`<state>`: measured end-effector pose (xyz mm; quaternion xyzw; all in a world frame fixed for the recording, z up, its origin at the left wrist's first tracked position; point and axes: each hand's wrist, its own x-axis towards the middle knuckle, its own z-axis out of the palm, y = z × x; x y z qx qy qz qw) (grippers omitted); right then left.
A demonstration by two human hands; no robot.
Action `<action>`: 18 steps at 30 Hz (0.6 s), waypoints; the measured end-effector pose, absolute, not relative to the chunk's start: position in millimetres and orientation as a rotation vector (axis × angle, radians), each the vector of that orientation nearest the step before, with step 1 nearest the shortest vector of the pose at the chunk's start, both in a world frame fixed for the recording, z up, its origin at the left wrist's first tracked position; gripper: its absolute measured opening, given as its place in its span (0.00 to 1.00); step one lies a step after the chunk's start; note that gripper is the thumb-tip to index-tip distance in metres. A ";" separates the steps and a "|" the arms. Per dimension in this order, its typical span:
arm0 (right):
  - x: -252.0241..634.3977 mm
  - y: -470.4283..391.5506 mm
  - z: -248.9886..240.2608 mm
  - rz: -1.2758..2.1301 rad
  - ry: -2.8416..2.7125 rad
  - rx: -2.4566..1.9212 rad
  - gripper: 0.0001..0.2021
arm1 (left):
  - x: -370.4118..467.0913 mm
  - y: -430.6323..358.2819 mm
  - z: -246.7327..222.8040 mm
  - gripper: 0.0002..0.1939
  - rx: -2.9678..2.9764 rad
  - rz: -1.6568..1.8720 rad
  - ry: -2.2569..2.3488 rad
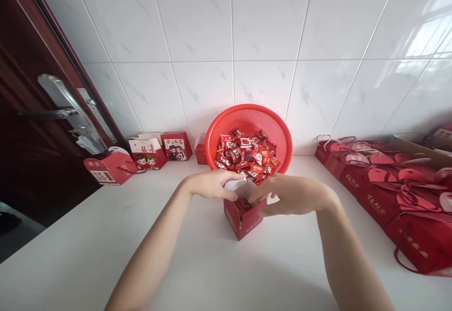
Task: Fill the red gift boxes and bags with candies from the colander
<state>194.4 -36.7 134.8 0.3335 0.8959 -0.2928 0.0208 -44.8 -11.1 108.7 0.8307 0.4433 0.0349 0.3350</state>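
Observation:
A small red candy box [244,224] stands on the white table with its top flaps up and red-wrapped sweets [243,204] inside. My left hand [213,185] is at the box's left rear, its thumb and index finger around the raised flap. From the right, my right hand [294,195] reaches over the opening, fingertips dipping in and thumb by the right wall. Its fingers are blurred, so whether they hold anything is hidden. Right behind the box, a red plastic basket [249,108] leans toward the wall, with many wrapped sweets [247,153] in it.
Several closed red gift boxes [379,200] with cord handles line the right side. At the back left are a red box [111,166] and printed boxes [146,153] [176,146]. A tiled wall [197,28] bounds the rear; a dark door [31,127] is at left.

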 end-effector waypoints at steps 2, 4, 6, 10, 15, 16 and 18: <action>194.9 -36.2 134.7 -0.905 2.734 1.014 0.09 | -45.8 -7.8 105.5 0.36 2.157 0.095 1.164; 192.9 -34.7 134.1 -0.899 2.689 1.046 0.10 | -46.4 -6.1 103.4 0.35 2.161 0.093 1.160; 190.0 -32.6 133.1 -0.882 2.692 1.065 0.08 | -46.5 -5.7 102.6 0.32 2.175 0.096 1.152; 186.0 -29.2 129.5 -0.841 2.722 1.166 0.10 | -45.9 -6.3 103.2 0.30 2.186 0.029 1.218; 183.5 -26.0 121.5 -0.659 2.697 1.421 0.21 | -44.0 -9.8 106.5 0.35 2.141 0.044 1.230; 182.0 -24.9 119.7 -0.616 2.694 1.465 0.20 | -43.6 -10.8 107.3 0.36 2.117 0.084 1.198; 177.1 -22.3 116.5 -0.515 2.671 1.526 0.17 | -43.2 -12.7 108.5 0.38 2.061 0.142 1.154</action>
